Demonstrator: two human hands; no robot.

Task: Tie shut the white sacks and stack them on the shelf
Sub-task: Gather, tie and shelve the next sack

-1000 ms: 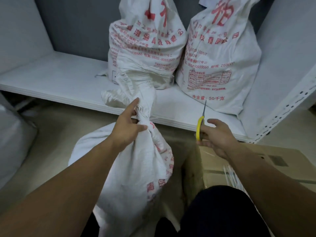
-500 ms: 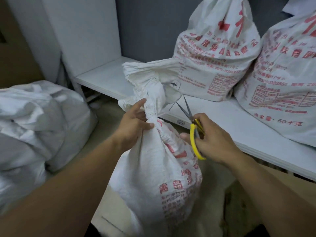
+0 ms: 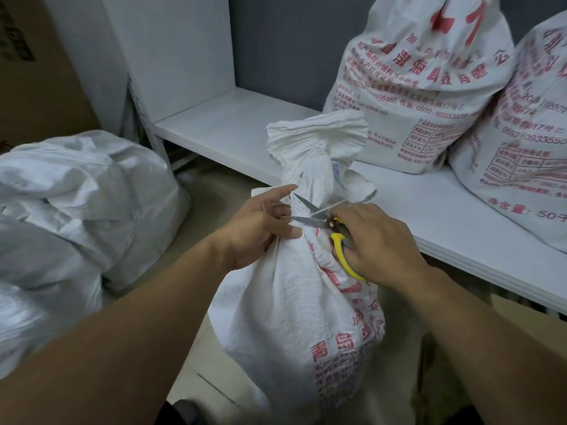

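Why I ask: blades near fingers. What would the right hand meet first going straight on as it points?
Probably the left hand's fingers gripping the sack neck: the right hand aims its open scissors at them; depth unclear.
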